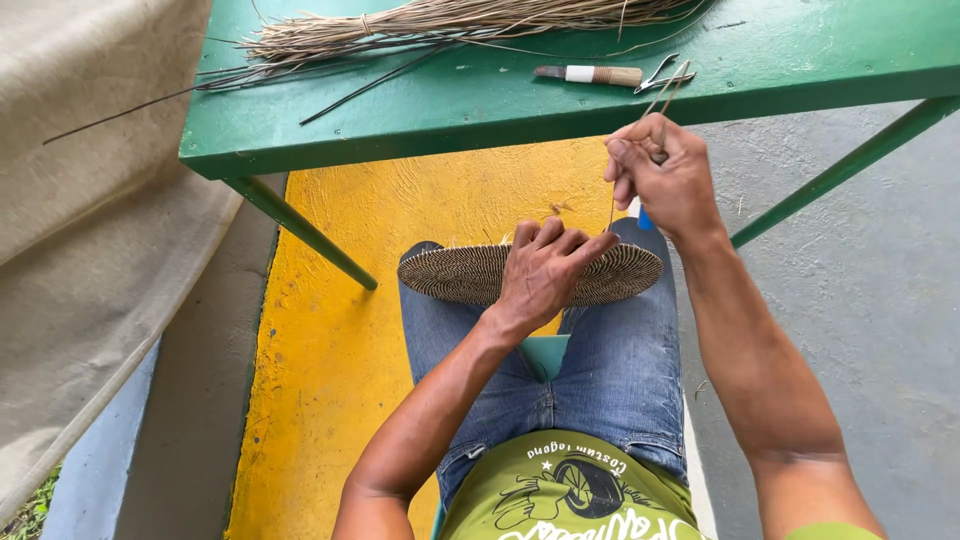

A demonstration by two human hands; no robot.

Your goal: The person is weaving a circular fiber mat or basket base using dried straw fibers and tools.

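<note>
Left hand (pixel 545 268) lies flat, fingers spread, pressing the woven disc (pixel 530 274) on the lap just below the green table (pixel 480 110). Right hand (pixel 665 178) pinches a thin fibre strand (pixel 655 108) taut above the disc; pulled too hard, the strand may well snap.

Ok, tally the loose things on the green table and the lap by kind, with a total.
Fibre bundle on the table: 1
Knife: 1
Small snips: 1
Woven disc under the left hand: 1
Strand in the right hand: 1
Total: 5
</note>
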